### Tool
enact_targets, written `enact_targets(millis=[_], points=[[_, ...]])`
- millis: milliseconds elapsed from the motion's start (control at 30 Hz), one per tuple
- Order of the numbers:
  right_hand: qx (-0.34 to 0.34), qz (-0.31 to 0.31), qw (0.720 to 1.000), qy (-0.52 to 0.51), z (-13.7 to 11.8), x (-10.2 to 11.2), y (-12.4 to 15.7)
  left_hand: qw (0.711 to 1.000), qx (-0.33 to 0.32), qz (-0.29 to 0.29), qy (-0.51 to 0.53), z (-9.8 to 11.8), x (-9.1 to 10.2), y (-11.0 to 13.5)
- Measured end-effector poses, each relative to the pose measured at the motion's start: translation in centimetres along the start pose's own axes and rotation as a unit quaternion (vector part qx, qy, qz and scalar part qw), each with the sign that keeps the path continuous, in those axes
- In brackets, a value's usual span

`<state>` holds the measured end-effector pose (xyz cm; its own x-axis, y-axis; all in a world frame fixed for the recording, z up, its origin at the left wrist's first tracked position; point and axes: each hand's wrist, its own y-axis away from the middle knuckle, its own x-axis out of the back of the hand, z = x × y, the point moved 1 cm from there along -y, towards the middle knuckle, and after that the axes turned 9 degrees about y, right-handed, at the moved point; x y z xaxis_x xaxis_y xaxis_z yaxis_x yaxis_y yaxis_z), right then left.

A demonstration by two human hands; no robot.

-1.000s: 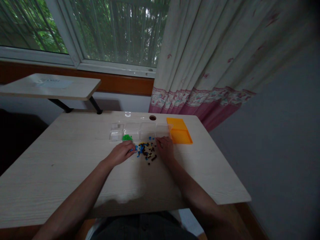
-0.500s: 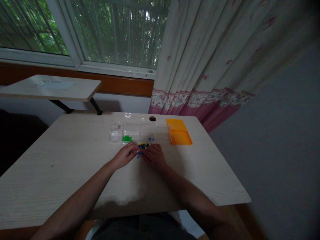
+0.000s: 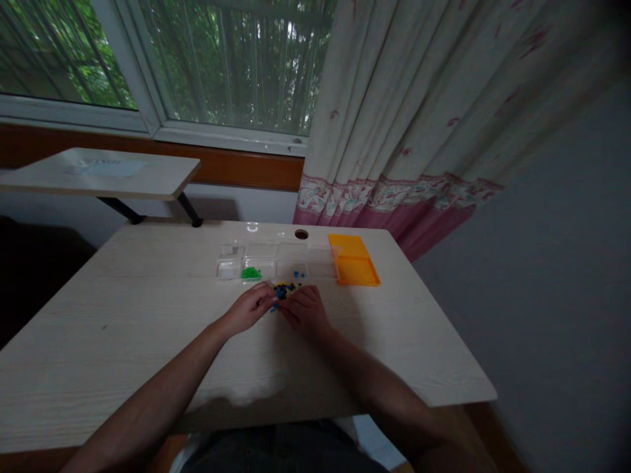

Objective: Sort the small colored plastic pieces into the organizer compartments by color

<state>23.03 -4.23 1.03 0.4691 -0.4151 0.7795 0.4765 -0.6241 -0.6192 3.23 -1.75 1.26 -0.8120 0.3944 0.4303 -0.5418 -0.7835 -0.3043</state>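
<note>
A pile of tiny blue, black and yellow pieces [image 3: 284,290] lies on the table between my hands. At its left edge is my left hand [image 3: 249,309], thumb and fingers pinched together; a bit of blue shows by the fingertips, too small to name. My right hand [image 3: 308,311] curls over the pile's right side with its fingers closed, and what they hold, if anything, is hidden. Just beyond the pile stands a clear divided plastic tray [image 3: 259,251]. One compartment holds small green pieces [image 3: 251,272], another a few small blue pieces [image 3: 298,274].
An open orange plastic case [image 3: 355,263] lies at the tray's right end. The pale wooden table [image 3: 148,315] has a round cable hole [image 3: 301,234] near its back edge. A raised shelf [image 3: 162,174] stands at the back left, and a curtain [image 3: 374,144] hangs behind.
My left fingertips have shifted slightly, and more of the pile shows between the hands. My right hand stays almost where it was. The tray and orange case look the same.
</note>
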Motion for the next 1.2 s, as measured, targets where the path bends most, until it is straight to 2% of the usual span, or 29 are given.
enact_targets(millis=[167,300,367,433,567,667,733,900,1200], points=[[0.008,-0.005,1.000,0.005,-0.3,0.1,-0.2,1.000,0.002,0.003,-0.010,0.2,0.0,0.0],[0.006,-0.026,1.000,0.008,-0.5,0.1,-0.4,0.999,0.004,0.013,-0.047,0.6,0.1,0.1],[0.001,-0.017,1.000,0.002,-0.2,0.0,-0.5,0.997,0.004,0.021,-0.069,0.7,0.3,0.2],[-0.037,0.006,0.999,0.001,0.7,-0.1,-0.6,0.996,0.004,0.038,-0.087,0.7,0.6,0.2],[-0.186,0.046,0.981,0.035,3.8,-0.1,-0.5,0.991,0.008,0.084,-0.102,0.3,1.4,0.3],[-0.255,0.037,0.964,0.063,5.6,-0.3,-0.3,0.988,0.015,0.108,-0.108,-0.1,1.6,0.3],[-0.276,0.022,0.958,0.075,6.0,-0.4,-0.1,0.987,0.016,0.110,-0.115,-0.3,1.6,0.3],[-0.282,-0.006,0.955,0.093,5.7,-0.6,0.0,0.984,0.011,0.110,-0.139,-0.2,1.7,0.2],[-0.273,-0.004,0.959,0.082,6.0,-0.7,0.0,0.979,0.004,0.127,-0.157,-0.2,2.6,0.2]])
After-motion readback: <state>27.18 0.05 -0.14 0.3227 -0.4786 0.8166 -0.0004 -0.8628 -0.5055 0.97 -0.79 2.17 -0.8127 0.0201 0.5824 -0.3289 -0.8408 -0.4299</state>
